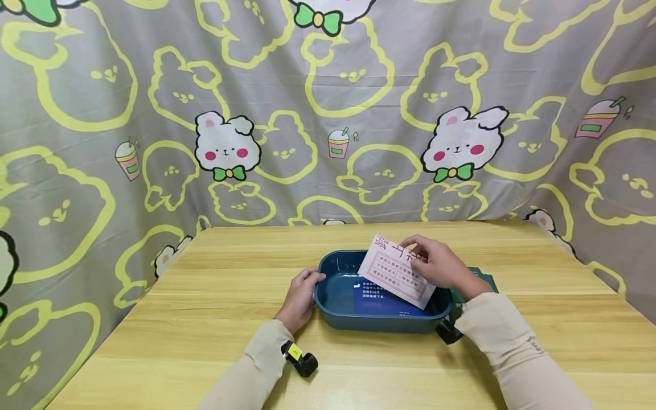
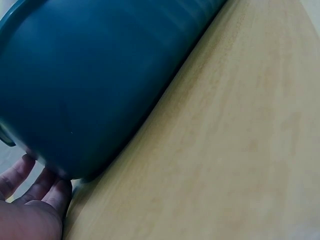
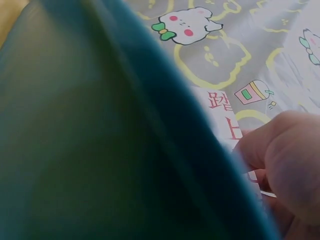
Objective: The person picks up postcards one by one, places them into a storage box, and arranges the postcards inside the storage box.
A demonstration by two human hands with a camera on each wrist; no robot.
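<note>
A dark blue plastic basin (image 1: 379, 324) stands on the table. The left hand (image 1: 301, 296) grips its left end, a fingertip at the rim in the head view; the left wrist view has several fingers (image 2: 57, 192) against the outer wall, the thumb not clear. Between thumb and fingers the right hand (image 1: 435, 265) pinches a white card (image 1: 392, 273) printed with red characters, tilted over the basin's right half. Below the card a blue printed sheet or booklet (image 1: 366, 302) lies on the basin floor, partly covered. In the right wrist view the blurred basin wall (image 3: 165, 120) hides much of the card (image 3: 217, 107).
A dark green flat item (image 1: 482, 276) lies to the basin's right, mostly behind the right forearm. The wooden table (image 1: 230, 273) runs back to a grey patterned curtain (image 1: 287, 74). Black wrist cameras (image 1: 306, 364) sit on both sleeves.
</note>
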